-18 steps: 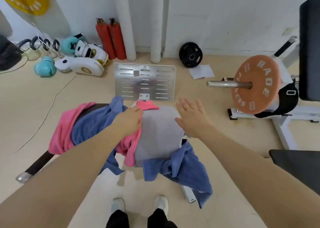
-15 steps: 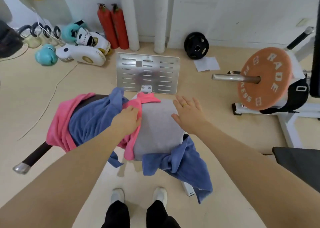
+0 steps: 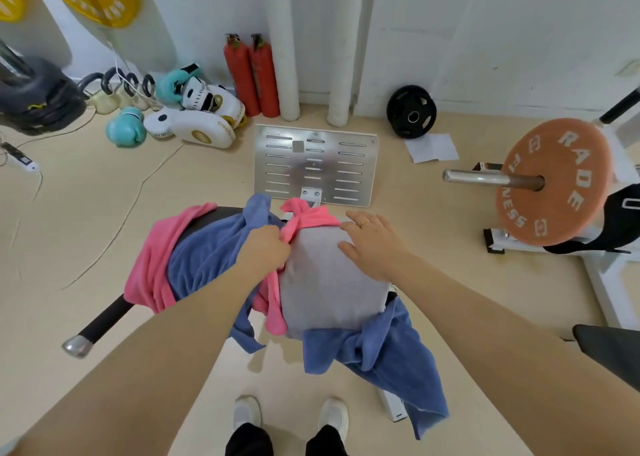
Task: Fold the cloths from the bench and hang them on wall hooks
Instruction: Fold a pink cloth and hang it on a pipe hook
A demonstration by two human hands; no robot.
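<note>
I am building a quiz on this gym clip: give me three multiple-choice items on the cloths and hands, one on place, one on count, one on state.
1. Where does the flat grey cloth lie?
A. on the floor
B. on top of the cloth pile on the bench
C. on a wall hook

2. How many red cylinders stand at the wall?
A. one
B. two
C. four

3. What is the left hand doing?
A. gripping the pink cloth
B. hanging free
C. holding a barbell

Key: 1 B, it covers the pink and blue cloths, with the right hand flat on it; 2 B, a pair stands side by side; 3 A, its fingers curl into pink fabric.
</note>
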